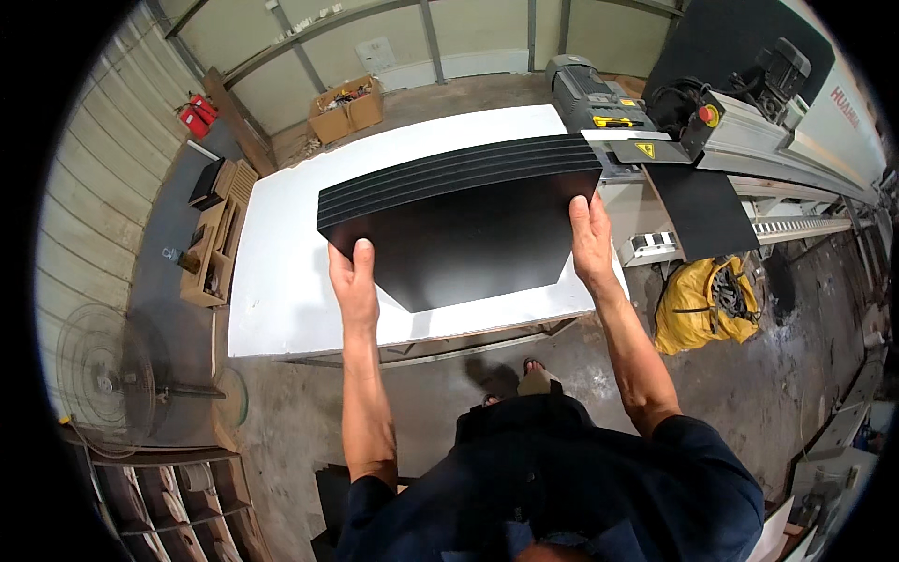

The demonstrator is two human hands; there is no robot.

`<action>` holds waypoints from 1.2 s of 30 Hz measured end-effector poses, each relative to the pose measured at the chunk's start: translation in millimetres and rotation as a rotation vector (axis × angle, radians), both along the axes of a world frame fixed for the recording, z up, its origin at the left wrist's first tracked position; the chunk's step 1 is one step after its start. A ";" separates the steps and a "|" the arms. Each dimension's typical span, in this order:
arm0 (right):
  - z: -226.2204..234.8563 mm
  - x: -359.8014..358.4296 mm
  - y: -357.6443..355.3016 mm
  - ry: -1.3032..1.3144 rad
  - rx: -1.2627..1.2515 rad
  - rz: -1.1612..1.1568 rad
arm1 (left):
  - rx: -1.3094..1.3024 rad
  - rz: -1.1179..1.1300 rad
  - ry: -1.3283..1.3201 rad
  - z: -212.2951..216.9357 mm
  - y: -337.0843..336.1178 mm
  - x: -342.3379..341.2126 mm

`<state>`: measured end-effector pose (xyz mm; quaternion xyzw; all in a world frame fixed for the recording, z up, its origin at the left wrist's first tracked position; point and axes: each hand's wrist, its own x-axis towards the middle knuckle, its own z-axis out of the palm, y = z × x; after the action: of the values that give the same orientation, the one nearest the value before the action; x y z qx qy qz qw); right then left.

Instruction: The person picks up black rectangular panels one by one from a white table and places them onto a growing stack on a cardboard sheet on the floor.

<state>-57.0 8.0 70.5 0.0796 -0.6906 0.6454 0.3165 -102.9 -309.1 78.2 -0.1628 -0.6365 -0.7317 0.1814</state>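
Note:
I hold a large flat black panel [468, 239] out in front of me, above a white table [281, 272]. My left hand [354, 281] grips its near left corner with the thumb on top. My right hand [590, 239] grips its right edge. Behind the held panel, several more black panels [449, 169] lie fanned in a stack on the white table, their far edges stepped.
A grey and white machine [749, 122] with a motor, a red knob and a black sheet stands to the right. A yellow sack [707, 304] lies on the concrete floor. Cardboard box [346, 108] at the back, wooden crates [211, 248] and a fan [108, 379] on the left.

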 end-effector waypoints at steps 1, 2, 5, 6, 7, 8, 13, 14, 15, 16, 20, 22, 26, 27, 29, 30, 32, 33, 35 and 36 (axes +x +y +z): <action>-1.0 0.5 1.4 -0.006 -0.015 0.002 | 0.002 0.054 -0.003 -0.3 4.4 -2.0; -1.9 0.5 3.4 -0.011 -0.029 0.003 | -0.017 0.076 -0.004 -0.8 4.9 -1.5; -4.9 2.5 5.6 -0.010 -0.007 -0.027 | -0.019 0.109 -0.008 1.4 7.0 5.8; -7.8 3.0 7.8 -0.033 0.026 -0.050 | -0.006 0.093 -0.025 -0.4 6.7 4.7; -10.3 0.9 9.5 -0.050 0.058 -0.063 | 0.006 0.087 -0.036 -0.9 2.5 3.8; -12.1 -1.2 11.6 -0.066 0.092 -0.073 | 0.019 0.084 -0.047 -1.9 -0.9 2.5; -21.3 -5.6 13.1 -0.114 0.072 -0.220 | 0.067 0.142 -0.114 -3.6 4.8 -1.2; -19.9 -4.3 12.1 -0.170 0.125 -0.271 | 0.084 0.120 -0.129 -3.5 2.2 -2.4; -17.5 -4.8 9.4 -0.197 0.112 -0.267 | 0.059 0.122 -0.143 -2.3 -1.2 -1.6; -19.3 -4.9 16.4 -0.219 0.195 -0.268 | 0.036 0.116 -0.155 -1.1 -2.6 -3.5; -39.0 -21.5 22.3 -0.034 0.106 -0.135 | 0.049 0.111 -0.137 -9.7 -24.4 -12.1; -79.8 -34.4 42.3 -0.077 -0.144 0.045 | 0.086 0.010 -0.122 -26.5 -36.8 -24.6; -122.8 -57.8 42.7 -0.189 -0.469 0.212 | 0.038 0.044 -0.197 -60.1 -40.5 -32.2; -122.4 -60.6 44.1 -0.088 -0.264 0.071 | 0.165 0.048 -0.199 -42.5 -28.5 -28.8; -94.7 -56.7 26.4 -0.162 -0.312 0.117 | -0.036 0.253 -0.173 -41.2 -30.5 -9.3; -70.3 -49.7 6.5 -0.166 -0.137 0.110 | -0.073 0.266 -0.162 -32.2 -29.4 10.3; -84.2 -58.9 26.3 -0.150 -0.037 0.228 | -0.054 0.342 -0.230 -25.7 -34.2 63.7; -82.5 -56.3 23.5 -0.154 -0.036 0.259 | 0.023 0.387 -0.283 -20.0 -33.0 93.1; -80.4 -57.9 15.0 -0.189 -0.042 0.389 | 0.129 0.517 -0.344 -15.1 -23.0 155.2; -78.4 -60.8 6.1 -0.215 -0.046 0.487 | 0.144 0.623 -0.289 -26.3 -14.9 180.5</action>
<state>-117.8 14.1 -7.9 0.1671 -0.6660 0.7228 0.0784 77.6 -324.0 51.9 0.1578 -0.6213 -0.6997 0.3152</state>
